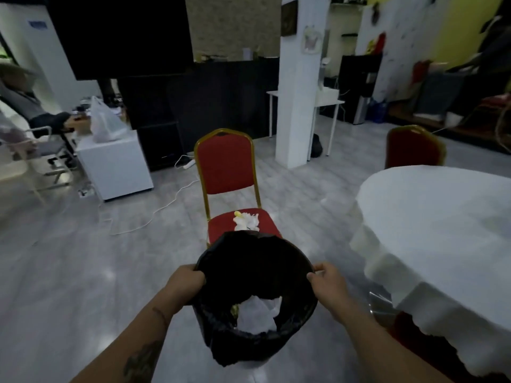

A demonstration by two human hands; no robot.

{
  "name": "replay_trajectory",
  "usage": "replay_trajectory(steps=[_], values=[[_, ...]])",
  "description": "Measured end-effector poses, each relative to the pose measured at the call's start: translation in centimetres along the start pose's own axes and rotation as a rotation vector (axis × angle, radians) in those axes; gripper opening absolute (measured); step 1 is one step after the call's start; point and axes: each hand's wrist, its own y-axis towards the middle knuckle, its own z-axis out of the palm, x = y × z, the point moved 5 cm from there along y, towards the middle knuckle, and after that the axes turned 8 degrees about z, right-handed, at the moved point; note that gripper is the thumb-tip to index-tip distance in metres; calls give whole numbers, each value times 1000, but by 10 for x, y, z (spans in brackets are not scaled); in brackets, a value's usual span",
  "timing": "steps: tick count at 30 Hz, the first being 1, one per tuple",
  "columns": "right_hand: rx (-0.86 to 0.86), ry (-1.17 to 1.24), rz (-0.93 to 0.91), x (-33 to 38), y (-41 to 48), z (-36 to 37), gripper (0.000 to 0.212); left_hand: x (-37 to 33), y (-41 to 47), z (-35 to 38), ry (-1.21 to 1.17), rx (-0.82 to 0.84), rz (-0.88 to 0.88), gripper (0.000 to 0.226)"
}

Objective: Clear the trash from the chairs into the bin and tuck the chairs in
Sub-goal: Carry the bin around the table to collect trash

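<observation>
I carry a round bin (257,335) lined with a black bag in front of me. My left hand (188,283) grips its left rim and my right hand (329,283) grips its right rim. White crumpled paper lies inside the bin. Straight ahead stands a red chair (226,172) with a gold frame, pulled out on the open floor. Crumpled white trash (247,221) with a yellow bit lies on its seat, just beyond the bin's far rim. A second red chair (413,146) stands behind the table at the right.
A round table with a white cloth (442,230) fills the right side. A white pillar (297,87) rises behind the chair. A white cabinet (116,167) with a plastic bag on top stands left, with cables on the floor. A person sits at far left.
</observation>
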Motion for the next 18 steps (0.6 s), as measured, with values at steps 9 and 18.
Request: replay_trajectory(steps=[9, 18], values=[[-287, 121, 125, 47, 86, -12, 8, -78, 166, 10, 84, 201, 160, 25], [-398, 189, 172, 69, 229, -68, 8, -183, 308, 88, 107, 337, 270, 30]])
